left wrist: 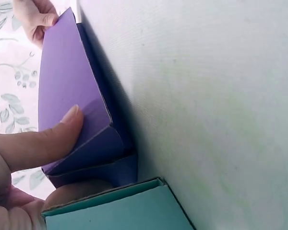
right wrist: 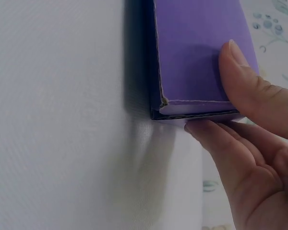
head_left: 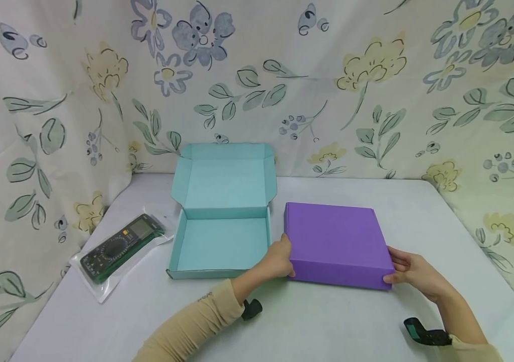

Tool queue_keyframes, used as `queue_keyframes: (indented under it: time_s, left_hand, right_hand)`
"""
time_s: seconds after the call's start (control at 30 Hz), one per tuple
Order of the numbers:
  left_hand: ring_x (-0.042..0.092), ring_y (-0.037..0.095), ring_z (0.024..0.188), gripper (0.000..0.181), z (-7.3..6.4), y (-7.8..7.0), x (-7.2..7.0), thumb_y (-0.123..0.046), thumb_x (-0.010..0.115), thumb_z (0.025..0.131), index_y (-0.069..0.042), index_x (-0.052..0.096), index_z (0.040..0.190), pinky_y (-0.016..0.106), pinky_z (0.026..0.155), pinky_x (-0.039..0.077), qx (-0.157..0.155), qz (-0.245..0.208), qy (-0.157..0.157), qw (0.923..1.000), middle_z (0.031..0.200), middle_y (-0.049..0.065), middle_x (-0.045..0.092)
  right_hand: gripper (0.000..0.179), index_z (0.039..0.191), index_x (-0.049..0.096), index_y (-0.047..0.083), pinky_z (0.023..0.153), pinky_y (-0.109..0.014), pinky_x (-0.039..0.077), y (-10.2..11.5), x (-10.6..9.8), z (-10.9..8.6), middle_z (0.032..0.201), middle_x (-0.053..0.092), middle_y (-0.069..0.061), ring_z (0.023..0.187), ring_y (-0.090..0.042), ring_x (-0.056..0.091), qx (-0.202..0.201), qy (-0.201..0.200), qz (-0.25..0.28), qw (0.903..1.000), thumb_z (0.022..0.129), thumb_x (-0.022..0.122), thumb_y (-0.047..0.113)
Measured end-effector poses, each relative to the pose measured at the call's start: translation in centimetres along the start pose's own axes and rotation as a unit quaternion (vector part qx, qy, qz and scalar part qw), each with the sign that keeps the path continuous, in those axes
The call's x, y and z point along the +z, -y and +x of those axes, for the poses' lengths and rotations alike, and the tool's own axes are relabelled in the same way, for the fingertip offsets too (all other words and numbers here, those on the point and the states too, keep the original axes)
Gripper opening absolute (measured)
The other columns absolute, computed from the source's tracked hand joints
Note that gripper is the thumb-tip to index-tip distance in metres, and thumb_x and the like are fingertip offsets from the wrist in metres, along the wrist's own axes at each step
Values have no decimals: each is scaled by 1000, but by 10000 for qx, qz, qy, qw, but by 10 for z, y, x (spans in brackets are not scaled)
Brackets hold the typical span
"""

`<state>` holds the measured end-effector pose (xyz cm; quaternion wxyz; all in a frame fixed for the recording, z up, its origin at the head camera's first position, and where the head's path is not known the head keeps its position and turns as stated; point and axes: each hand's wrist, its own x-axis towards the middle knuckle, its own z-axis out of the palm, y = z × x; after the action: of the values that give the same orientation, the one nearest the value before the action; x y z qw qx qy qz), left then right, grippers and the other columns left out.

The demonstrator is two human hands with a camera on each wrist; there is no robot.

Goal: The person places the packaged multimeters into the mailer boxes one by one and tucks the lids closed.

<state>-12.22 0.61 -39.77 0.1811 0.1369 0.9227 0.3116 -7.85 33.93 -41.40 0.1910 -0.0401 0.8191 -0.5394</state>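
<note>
A closed purple cardboard box [head_left: 336, 236] lies on the table, right of an open light-blue box [head_left: 225, 244]. My left hand [head_left: 277, 259] holds the purple box at its left front corner. In the left wrist view the left thumb presses the front face of the purple box [left wrist: 69, 81], and the other fingers are squeezed between the two boxes, partly hidden. At the right front corner my right hand [head_left: 417, 274] grips the same box. Its thumb [right wrist: 237, 72] is on the front face and its fingers are against the right side.
The light-blue box's lid [head_left: 227, 176] stands raised at the back. To its left a black and green multimeter [head_left: 121, 246] lies in a clear plastic bag [head_left: 107, 289]. A floral curtain [head_left: 311, 100] surrounds the white table [head_left: 329, 327] at the back and sides.
</note>
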Motion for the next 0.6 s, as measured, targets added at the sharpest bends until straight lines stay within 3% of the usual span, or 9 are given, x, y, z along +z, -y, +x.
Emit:
queue_keyframes:
  time_s: [0.1, 0.2, 0.27, 0.33, 0.4, 0.5, 0.6]
  left_hand:
    - [59, 39, 114, 97, 0, 0, 2, 3, 86, 66, 24, 25, 139, 39, 95, 50, 116, 195, -146, 9996, 124, 36, 56]
    - [66, 28, 84, 87, -1, 1, 5, 9, 79, 70, 26, 27, 137, 29, 68, 58, 302, 343, -295, 9985, 102, 32, 65]
    - [58, 19, 63, 78, -1, 1, 7, 13, 72, 72, 26, 29, 136, 22, 49, 49, 442, 568, -395, 9966, 81, 24, 67]
    - [47, 14, 52, 71, -2, 1, 8, 16, 65, 72, 27, 31, 134, 20, 41, 38, 562, 756, -522, 9942, 66, 16, 62]
    - [45, 13, 50, 67, -2, 1, 9, 18, 62, 71, 26, 34, 131, 20, 39, 35, 638, 956, -664, 9912, 61, 12, 58]
    - [53, 15, 55, 63, -3, 0, 10, 19, 62, 68, 25, 38, 127, 22, 43, 43, 631, 1066, -833, 9888, 64, 15, 60]
    - [59, 19, 59, 60, -3, -2, 11, 18, 64, 68, 24, 41, 124, 25, 46, 49, 584, 1111, -944, 9876, 68, 18, 62]
  right_hand:
    - [89, 141, 13, -25, 86, -23, 53, 1, 1, 0, 142, 22, -42, 124, -36, 48, 58, -158, -135, 9998, 80, 74, -3]
    - [87, 140, 16, -25, 83, -23, 54, 1, 2, 0, 141, 24, -42, 122, -33, 52, 83, -328, -205, 9992, 79, 75, -4]
    - [87, 140, 19, -25, 81, -23, 55, 1, 4, 0, 141, 25, -41, 119, -29, 55, 144, -475, -231, 9985, 78, 76, -4]
    - [86, 139, 21, -25, 80, -23, 55, 1, 5, 1, 141, 27, -41, 118, -30, 56, 178, -585, -278, 9977, 77, 77, -4]
    - [85, 138, 23, -25, 80, -23, 55, 2, 6, 2, 140, 29, -41, 119, -35, 54, 200, -654, -342, 9971, 77, 77, -5]
    - [85, 137, 24, -26, 81, -23, 55, 3, 7, 2, 139, 30, -41, 120, -44, 50, 221, -706, -398, 9965, 76, 78, -5]
    - [85, 137, 25, -26, 81, -23, 55, 4, 8, 3, 138, 30, -41, 119, -42, 52, 255, -760, -409, 9959, 75, 78, -5]
